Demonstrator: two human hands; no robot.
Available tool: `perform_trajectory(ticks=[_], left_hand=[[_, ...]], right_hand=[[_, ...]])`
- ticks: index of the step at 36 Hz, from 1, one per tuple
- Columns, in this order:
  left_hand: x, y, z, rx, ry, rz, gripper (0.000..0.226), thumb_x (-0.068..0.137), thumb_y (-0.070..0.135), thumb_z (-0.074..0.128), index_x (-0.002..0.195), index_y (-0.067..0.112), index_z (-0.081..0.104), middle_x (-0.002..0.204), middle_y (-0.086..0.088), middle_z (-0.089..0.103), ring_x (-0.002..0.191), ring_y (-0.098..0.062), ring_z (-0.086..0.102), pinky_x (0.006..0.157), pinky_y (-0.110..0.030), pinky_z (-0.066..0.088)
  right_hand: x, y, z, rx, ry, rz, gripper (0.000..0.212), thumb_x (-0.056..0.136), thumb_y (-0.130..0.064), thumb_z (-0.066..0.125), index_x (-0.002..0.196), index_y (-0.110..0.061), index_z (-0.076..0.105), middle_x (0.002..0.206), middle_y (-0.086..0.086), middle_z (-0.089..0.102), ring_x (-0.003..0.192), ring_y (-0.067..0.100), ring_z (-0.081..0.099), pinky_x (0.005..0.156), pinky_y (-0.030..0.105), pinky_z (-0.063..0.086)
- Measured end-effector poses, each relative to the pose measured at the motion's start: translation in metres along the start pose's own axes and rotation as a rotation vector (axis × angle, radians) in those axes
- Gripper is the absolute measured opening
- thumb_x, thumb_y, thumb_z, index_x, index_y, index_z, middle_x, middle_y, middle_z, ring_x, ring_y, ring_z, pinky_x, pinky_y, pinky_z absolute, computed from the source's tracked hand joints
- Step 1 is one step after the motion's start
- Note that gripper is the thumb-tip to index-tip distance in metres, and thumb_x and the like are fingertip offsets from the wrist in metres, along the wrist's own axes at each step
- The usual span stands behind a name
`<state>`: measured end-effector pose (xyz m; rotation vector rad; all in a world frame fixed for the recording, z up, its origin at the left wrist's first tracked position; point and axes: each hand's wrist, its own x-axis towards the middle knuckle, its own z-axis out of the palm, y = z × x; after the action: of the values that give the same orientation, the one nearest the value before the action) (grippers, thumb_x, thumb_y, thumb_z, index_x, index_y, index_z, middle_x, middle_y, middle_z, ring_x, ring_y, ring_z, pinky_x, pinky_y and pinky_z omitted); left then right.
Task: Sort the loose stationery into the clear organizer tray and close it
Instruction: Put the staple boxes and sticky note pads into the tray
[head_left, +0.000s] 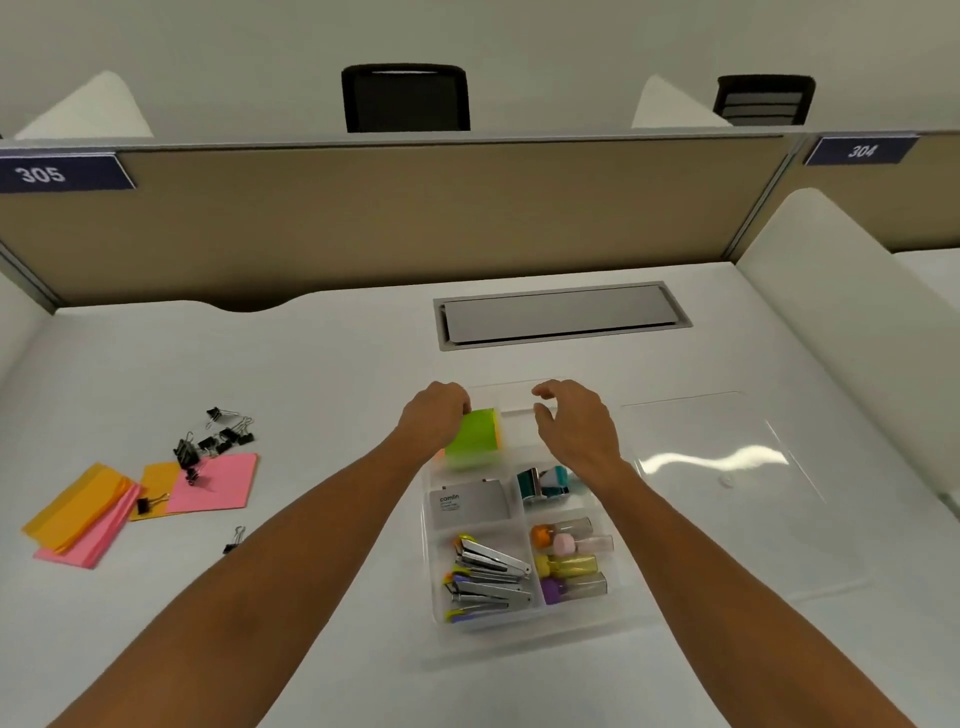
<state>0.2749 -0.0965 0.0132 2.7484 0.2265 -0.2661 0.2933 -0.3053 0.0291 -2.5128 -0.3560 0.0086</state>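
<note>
The clear organizer tray (631, 613) sits in the middle of the desk, uncovered. My left hand (434, 415) holds a green sticky-note pad (475, 436), tilted over the tray's far left compartment. My right hand (574, 423) hovers over the far right compartment with its fingers apart and nothing in it. Inside the tray lie a grey Camlin box (467, 504), teal tape dispensers (545, 483), several staplers (488, 577) and small coloured bottles (569, 556). The clear lid (727, 483) lies flat to the tray's right.
On the left of the desk lie orange and pink sticky-note pads (83, 514), a pink sheet (215, 483) and several black binder clips (213, 441); one clip (234, 540) lies apart. A grey cable hatch (561, 314) sits behind the tray, in front of a beige partition.
</note>
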Motion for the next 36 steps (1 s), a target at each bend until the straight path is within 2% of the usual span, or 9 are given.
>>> perform_trajectory(ticks=[3, 6, 9, 12, 17, 24, 29, 33, 36], left_hand=[[0.000, -0.003, 0.004, 0.121, 0.049, 0.038, 0.033, 0.087, -0.002, 0.048, 0.110, 0.014, 0.066, 0.107, -0.009, 0.064, 0.088, -0.029, 0.064, 0.070, -0.032, 0.049], [-0.001, -0.006, 0.005, 0.170, 0.121, 0.089, 0.033, 0.088, -0.003, 0.049, 0.112, 0.013, 0.063, 0.111, -0.006, 0.061, 0.098, -0.028, 0.061, 0.072, -0.033, 0.044], [-0.009, -0.008, 0.003, 0.121, 0.178, 0.108, 0.037, 0.090, 0.002, 0.050, 0.119, 0.021, 0.061, 0.114, 0.000, 0.061, 0.105, -0.023, 0.058, 0.071, -0.031, 0.040], [-0.025, -0.012, 0.001, 0.022, 0.258, 0.092, 0.029, 0.095, 0.014, 0.053, 0.121, 0.025, 0.061, 0.116, 0.004, 0.063, 0.105, -0.020, 0.059, 0.072, -0.030, 0.042], [-0.062, -0.032, -0.003, -0.163, 0.373, 0.016, 0.023, 0.096, 0.029, 0.052, 0.115, 0.029, 0.063, 0.113, 0.011, 0.064, 0.102, -0.013, 0.060, 0.075, -0.027, 0.041], [-0.118, -0.091, -0.016, -0.246, 0.527, -0.090, 0.020, 0.095, 0.034, 0.055, 0.113, 0.029, 0.062, 0.112, 0.014, 0.064, 0.097, -0.011, 0.062, 0.081, -0.036, 0.052], [-0.153, -0.146, -0.027, -0.264, 0.589, -0.196, 0.021, 0.094, 0.034, 0.058, 0.113, 0.028, 0.064, 0.112, 0.013, 0.064, 0.089, -0.009, 0.063, 0.075, -0.032, 0.052], [-0.181, -0.192, -0.032, -0.319, 0.637, -0.298, 0.023, 0.092, 0.032, 0.059, 0.114, 0.027, 0.064, 0.115, 0.012, 0.064, 0.097, -0.010, 0.061, 0.076, -0.028, 0.048], [-0.202, -0.225, -0.035, -0.352, 0.677, -0.357, 0.022, 0.091, 0.028, 0.061, 0.113, 0.024, 0.065, 0.112, 0.008, 0.064, 0.097, -0.014, 0.062, 0.077, -0.032, 0.050]], right_hand=[[-0.004, 0.001, -0.003, 0.004, 0.014, -0.036, 0.027, 0.098, -0.026, 0.058, 0.124, -0.023, 0.064, 0.127, -0.003, 0.064, 0.109, 0.016, 0.063, 0.097, 0.033, 0.050], [-0.009, -0.003, -0.004, 0.013, 0.030, -0.058, 0.027, 0.098, -0.026, 0.057, 0.124, -0.024, 0.064, 0.125, -0.004, 0.065, 0.104, 0.016, 0.064, 0.094, 0.034, 0.051], [-0.012, -0.012, -0.001, 0.025, 0.026, -0.079, 0.026, 0.098, -0.026, 0.057, 0.123, -0.025, 0.063, 0.124, -0.006, 0.065, 0.096, 0.015, 0.065, 0.090, 0.035, 0.053], [-0.015, -0.027, 0.005, 0.040, 0.014, -0.105, 0.027, 0.097, -0.026, 0.057, 0.123, -0.026, 0.064, 0.123, -0.007, 0.065, 0.094, 0.015, 0.066, 0.089, 0.038, 0.054], [-0.022, -0.060, 0.023, 0.072, -0.024, -0.190, 0.025, 0.095, -0.026, 0.059, 0.120, -0.027, 0.065, 0.118, -0.008, 0.066, 0.086, 0.011, 0.061, 0.084, 0.035, 0.053], [-0.035, -0.114, 0.058, 0.100, -0.148, -0.311, 0.028, 0.094, -0.023, 0.059, 0.122, -0.026, 0.064, 0.121, -0.008, 0.065, 0.091, 0.012, 0.062, 0.082, 0.026, 0.048], [-0.045, -0.152, 0.089, 0.094, -0.229, -0.363, 0.029, 0.093, -0.026, 0.060, 0.122, -0.029, 0.063, 0.120, -0.010, 0.063, 0.092, 0.013, 0.062, 0.085, 0.032, 0.050], [-0.050, -0.180, 0.120, 0.092, -0.314, -0.390, 0.032, 0.094, -0.027, 0.060, 0.125, -0.027, 0.061, 0.122, -0.007, 0.061, 0.095, 0.017, 0.063, 0.089, 0.034, 0.050], [-0.053, -0.200, 0.143, 0.063, -0.374, -0.395, 0.034, 0.094, -0.030, 0.060, 0.128, -0.027, 0.059, 0.125, -0.007, 0.061, 0.096, 0.016, 0.063, 0.090, 0.035, 0.050]])
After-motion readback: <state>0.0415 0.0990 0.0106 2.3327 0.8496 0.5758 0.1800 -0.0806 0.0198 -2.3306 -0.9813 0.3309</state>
